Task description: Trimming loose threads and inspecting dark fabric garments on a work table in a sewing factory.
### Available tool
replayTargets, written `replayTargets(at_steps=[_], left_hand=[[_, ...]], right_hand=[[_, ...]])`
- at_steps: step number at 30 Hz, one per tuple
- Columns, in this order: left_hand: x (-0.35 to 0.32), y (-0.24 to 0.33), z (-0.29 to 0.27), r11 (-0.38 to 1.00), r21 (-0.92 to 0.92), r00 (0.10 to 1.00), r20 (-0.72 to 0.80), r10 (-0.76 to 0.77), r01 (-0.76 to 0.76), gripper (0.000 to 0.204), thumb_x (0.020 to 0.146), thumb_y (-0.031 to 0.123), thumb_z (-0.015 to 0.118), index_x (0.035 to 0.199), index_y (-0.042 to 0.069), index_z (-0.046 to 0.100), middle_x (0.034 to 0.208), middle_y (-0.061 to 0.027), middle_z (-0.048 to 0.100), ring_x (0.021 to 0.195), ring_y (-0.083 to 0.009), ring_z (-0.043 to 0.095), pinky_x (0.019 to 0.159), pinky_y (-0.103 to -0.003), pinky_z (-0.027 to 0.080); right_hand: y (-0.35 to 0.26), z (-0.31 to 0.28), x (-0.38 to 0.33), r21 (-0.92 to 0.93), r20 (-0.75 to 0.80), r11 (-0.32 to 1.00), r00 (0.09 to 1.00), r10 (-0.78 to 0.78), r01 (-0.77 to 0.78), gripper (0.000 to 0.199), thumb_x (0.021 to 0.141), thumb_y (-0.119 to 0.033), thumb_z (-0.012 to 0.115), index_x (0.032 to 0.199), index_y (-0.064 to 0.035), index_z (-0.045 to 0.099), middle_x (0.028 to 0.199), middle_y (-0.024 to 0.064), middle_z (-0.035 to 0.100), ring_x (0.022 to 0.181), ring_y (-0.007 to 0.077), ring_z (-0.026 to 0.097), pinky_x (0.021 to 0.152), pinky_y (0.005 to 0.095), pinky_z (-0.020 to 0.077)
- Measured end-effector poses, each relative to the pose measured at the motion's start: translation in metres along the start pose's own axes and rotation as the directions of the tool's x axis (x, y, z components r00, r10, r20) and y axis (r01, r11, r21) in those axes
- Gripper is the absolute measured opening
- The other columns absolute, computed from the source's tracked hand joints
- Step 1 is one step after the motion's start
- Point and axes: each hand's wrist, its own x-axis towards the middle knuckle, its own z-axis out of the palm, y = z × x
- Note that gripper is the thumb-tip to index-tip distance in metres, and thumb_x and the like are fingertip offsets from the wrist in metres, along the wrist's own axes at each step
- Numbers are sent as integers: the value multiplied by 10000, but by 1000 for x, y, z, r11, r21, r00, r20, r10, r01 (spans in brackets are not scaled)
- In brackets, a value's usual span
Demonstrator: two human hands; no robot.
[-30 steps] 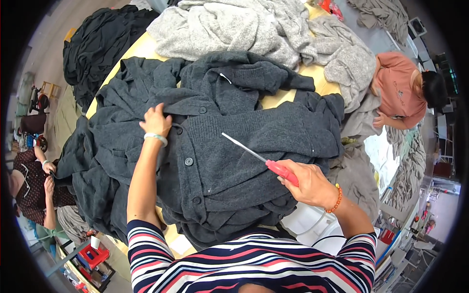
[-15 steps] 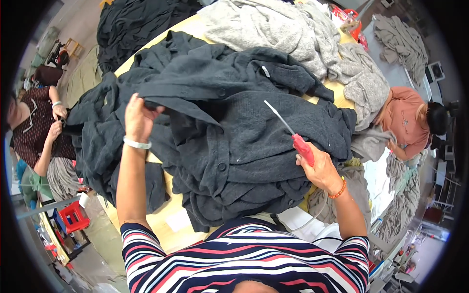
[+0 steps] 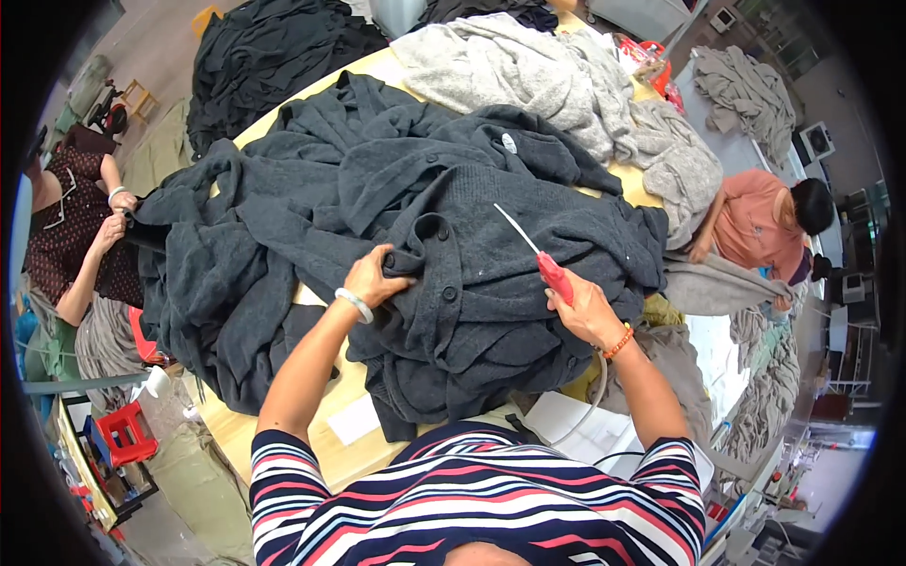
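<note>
A dark grey knitted cardigan (image 3: pixel 528 222) lies spread over the table in front of me, with dark buttons along its front edge. My left hand (image 3: pixel 376 278) is closed on that buttoned edge, fingers pinching the fabric beside a button. In my right hand (image 3: pixel 587 309) is a red-handled tool (image 3: pixel 555 275) with a long, thin, pale metal shaft, pointing up and left. Its tip is over the cardigan; whether it touches the cloth I cannot tell. A pale cord (image 3: pixel 596 396) runs below my right wrist.
Light grey knitwear (image 3: pixel 519 66) heaps at the far side, black garments (image 3: pixel 274 66) at far left. A white paper (image 3: pixel 354 420) lies on the wooden table (image 3: pixel 250 424). One person (image 3: pixel 80 217) handles dark cloth at left; another (image 3: pixel 755 222) holds grey cloth at right.
My left hand has moved right and nearer, lowering the raised cardigan front, and now pinches its buttoned edge. My right hand has shifted slightly left with the tool.
</note>
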Motion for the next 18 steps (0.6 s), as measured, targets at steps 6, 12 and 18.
replayTargets(at_steps=[6, 12, 18], left_hand=[[-39, 25, -141, 918, 392, 954, -251, 165, -56, 442, 642, 20, 690, 1062, 86, 567, 916, -166, 654, 837, -369, 651, 721, -423, 518], [-86, 16, -314, 689, 724, 728, -462, 507, -21, 522, 727, -80, 524, 1231, 58, 535, 1153, -142, 615, 1108, -322, 579, 944, -366, 450], [-133, -45, -422, 235, 708, 670, -706, 231, 666, 478, 828, 122, 603, 1296, 125, 507, 1133, -164, 602, 1022, -335, 586, 852, -381, 482]], right_hand=[[2, 1, -5, 8, -36, 1000, 999, 27, -27, 167, 882, -173, 547, 984, -41, 545, 737, 131, 640, 771, 352, 642, 722, 425, 488], [-4, -1, -14, 30, -131, 999, 991, -22, 26, 247, 876, -140, 554, 1106, -50, 541, 769, 148, 651, 785, 362, 647, 726, 425, 491], [-14, 0, -18, 2, -104, 998, 993, -61, 61, 263, 898, -101, 548, 1151, -29, 539, 800, 137, 640, 761, 264, 657, 724, 347, 495]])
